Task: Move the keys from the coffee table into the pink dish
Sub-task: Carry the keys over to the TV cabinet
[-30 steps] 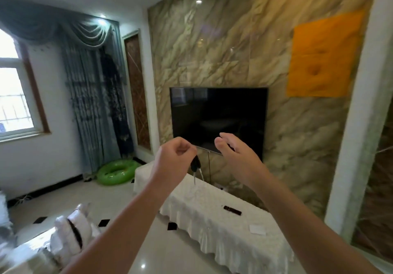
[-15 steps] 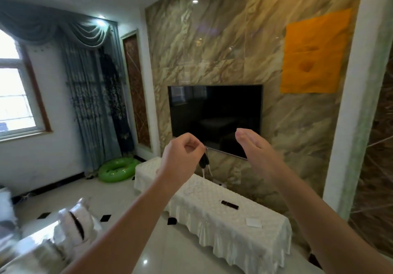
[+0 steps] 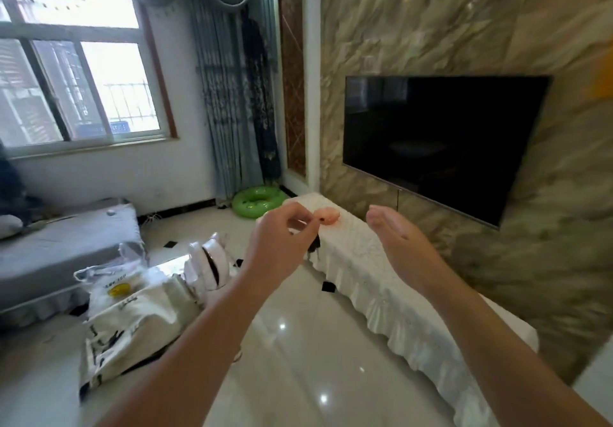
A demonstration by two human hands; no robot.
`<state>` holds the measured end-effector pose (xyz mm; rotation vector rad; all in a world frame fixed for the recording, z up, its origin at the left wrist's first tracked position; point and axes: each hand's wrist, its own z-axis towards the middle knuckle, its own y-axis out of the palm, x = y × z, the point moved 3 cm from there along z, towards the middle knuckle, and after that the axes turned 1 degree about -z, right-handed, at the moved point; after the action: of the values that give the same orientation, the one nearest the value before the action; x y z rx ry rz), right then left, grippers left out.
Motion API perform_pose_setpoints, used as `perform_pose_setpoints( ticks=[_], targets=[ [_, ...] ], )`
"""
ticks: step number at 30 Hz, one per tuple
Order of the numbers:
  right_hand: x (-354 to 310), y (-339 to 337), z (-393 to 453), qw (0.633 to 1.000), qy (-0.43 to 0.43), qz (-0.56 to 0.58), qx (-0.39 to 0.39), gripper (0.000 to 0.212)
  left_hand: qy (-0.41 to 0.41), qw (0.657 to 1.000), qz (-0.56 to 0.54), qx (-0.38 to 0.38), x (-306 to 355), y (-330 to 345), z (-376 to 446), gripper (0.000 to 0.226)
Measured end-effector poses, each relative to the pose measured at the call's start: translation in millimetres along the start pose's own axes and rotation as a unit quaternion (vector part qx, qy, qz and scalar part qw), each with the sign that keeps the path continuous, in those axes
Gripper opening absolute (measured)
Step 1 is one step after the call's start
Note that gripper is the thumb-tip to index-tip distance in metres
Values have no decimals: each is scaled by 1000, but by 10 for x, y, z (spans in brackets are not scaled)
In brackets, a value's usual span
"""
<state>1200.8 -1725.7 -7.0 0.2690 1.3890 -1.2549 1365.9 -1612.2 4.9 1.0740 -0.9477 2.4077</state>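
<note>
The keys (image 3: 314, 244) hang from my left hand (image 3: 282, 244), pinched between thumb and curled fingers, a dark fob dangling just below the knuckles; most of the bunch is hidden behind the hand, so I cannot tell its long axis beyond that it hangs downward. The pink dish (image 3: 328, 218) sits on the near end of the white-draped TV cabinet (image 3: 381, 280), just past my left fingertips, so that hand is the nearer one. My right hand (image 3: 394, 237) is open and empty, palm turned inward, on the other side of the dish. A second ago the dish was out of sight and the television filled the middle; now my view has swung toward the window and the dish has come in.
</note>
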Motion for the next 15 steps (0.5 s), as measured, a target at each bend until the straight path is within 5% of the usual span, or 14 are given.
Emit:
perform_pose_setpoints(
  ticks=[2,7,15],
  targets=[
    [33,239,73,1000,5,-1,-14,54,-30,999,7,10,-299,-50,32,8],
    [405,702,242,997,52,-38,-31,76,-83,996,-4,-8,-1005,154,39,13],
    [889,571,346,995,64,-77,24,61,-25,997,3,-69,-1130,793,314,7]
  ],
)
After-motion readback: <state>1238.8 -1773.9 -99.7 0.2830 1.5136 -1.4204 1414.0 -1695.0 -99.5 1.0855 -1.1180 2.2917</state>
